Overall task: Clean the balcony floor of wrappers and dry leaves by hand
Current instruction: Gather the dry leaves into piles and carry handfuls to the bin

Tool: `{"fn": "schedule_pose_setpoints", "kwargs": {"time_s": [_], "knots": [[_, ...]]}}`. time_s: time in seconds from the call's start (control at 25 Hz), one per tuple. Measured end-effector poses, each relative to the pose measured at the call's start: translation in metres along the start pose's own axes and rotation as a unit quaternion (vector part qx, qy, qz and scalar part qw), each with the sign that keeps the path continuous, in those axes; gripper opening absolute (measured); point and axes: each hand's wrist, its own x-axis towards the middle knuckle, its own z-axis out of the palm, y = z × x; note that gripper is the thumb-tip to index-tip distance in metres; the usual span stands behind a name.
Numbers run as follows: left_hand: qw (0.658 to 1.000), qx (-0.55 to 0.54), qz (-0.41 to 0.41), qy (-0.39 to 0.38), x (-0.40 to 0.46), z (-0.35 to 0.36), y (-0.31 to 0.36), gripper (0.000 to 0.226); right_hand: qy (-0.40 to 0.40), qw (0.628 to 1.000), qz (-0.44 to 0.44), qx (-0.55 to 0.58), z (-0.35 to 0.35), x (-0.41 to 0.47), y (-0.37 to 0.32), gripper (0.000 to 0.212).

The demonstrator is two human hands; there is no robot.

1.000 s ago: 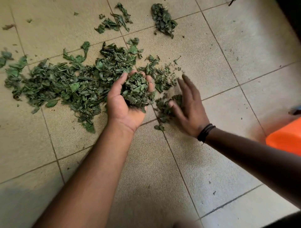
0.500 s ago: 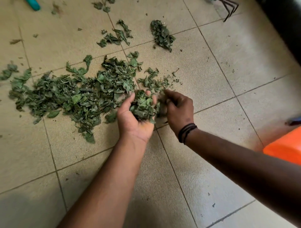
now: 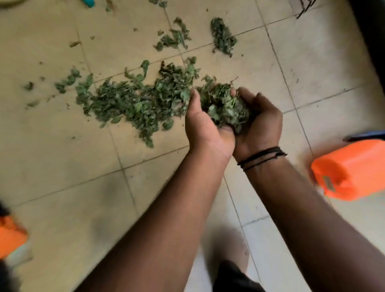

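Observation:
My left hand (image 3: 206, 129) and my right hand (image 3: 262, 125) are cupped together, palms up, above the tiled floor. Between them they hold a handful of dry green leaves (image 3: 226, 108), with the fingers of both curled round it. A black cord bracelet sits on my right wrist. To the left of my hands a long pile of leaves (image 3: 135, 100) lies spread over the tiles. Two smaller clumps (image 3: 223, 39) (image 3: 173, 39) lie farther away. No wrappers show in this view.
An orange plastic container (image 3: 350, 168) stands on the floor at the right. Another orange object (image 3: 10, 235) shows at the left edge. A teal item (image 3: 89, 2) lies at the top edge. Along the top right runs a dark wall (image 3: 370, 31).
My right hand swept loose leaves in, then joined my left to cup the handful. Both hands have lifted off the floor and shifted right; the view tilted back, showing more of the orange container.

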Motion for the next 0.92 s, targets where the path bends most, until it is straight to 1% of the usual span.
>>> {"fn": "schedule_pose_setpoints", "kwargs": {"time_s": [0.12, 0.2, 0.24, 0.36, 0.4, 0.48, 0.52, 0.64, 0.72, 0.76, 0.84, 0.92], "knots": [[1.0, -0.006, 0.0, -0.006, -0.084, 0.046, 0.016, 0.049, 0.005, 0.997, 0.005, 0.074, 0.042, -0.082, -0.045, 0.029], [1.0, 0.012, -0.002, 0.019, -0.147, 0.077, 0.019, 0.042, 0.016, 0.995, 0.007, 0.102, 0.069, -0.149, -0.079, 0.028], [0.999, 0.032, 0.002, 0.031, -0.182, 0.096, 0.021, 0.036, 0.013, 0.993, 0.013, 0.113, 0.082, -0.184, -0.096, 0.027], [0.992, 0.11, 0.038, 0.044, -0.325, 0.191, 0.031, 0.026, 0.023, 0.99, -0.004, 0.139, 0.146, -0.311, -0.179, 0.027], [0.988, 0.145, 0.053, 0.031, -0.376, 0.225, 0.032, 0.026, 0.026, 0.988, -0.019, 0.154, 0.166, -0.357, -0.21, 0.027], [0.968, 0.227, 0.098, -0.043, -0.468, 0.288, 0.034, 0.026, 0.012, 0.984, -0.049, 0.169, 0.205, -0.436, -0.265, 0.026], [0.95, 0.273, 0.13, -0.075, -0.504, 0.31, 0.033, 0.024, 0.007, 0.982, -0.065, 0.175, 0.219, -0.468, -0.285, 0.024], [0.88, 0.361, 0.204, -0.231, -0.591, 0.367, 0.03, 0.02, -0.075, 0.969, -0.093, 0.218, 0.255, -0.543, -0.345, 0.031], [0.846, 0.385, 0.259, -0.26, -0.624, 0.393, 0.031, 0.021, -0.113, 0.96, -0.097, 0.235, 0.272, -0.579, -0.371, 0.037], [0.839, 0.385, 0.273, -0.272, -0.636, 0.402, 0.032, 0.02, -0.116, 0.961, -0.106, 0.228, 0.277, -0.593, -0.38, 0.04], [0.834, 0.373, 0.287, -0.288, -0.645, 0.411, 0.032, 0.02, -0.096, 0.962, -0.124, 0.226, 0.283, -0.612, -0.392, 0.041], [0.819, 0.387, 0.305, -0.294, -0.648, 0.412, 0.031, 0.022, -0.077, 0.959, -0.138, 0.234, 0.284, -0.622, -0.397, 0.039]]}}
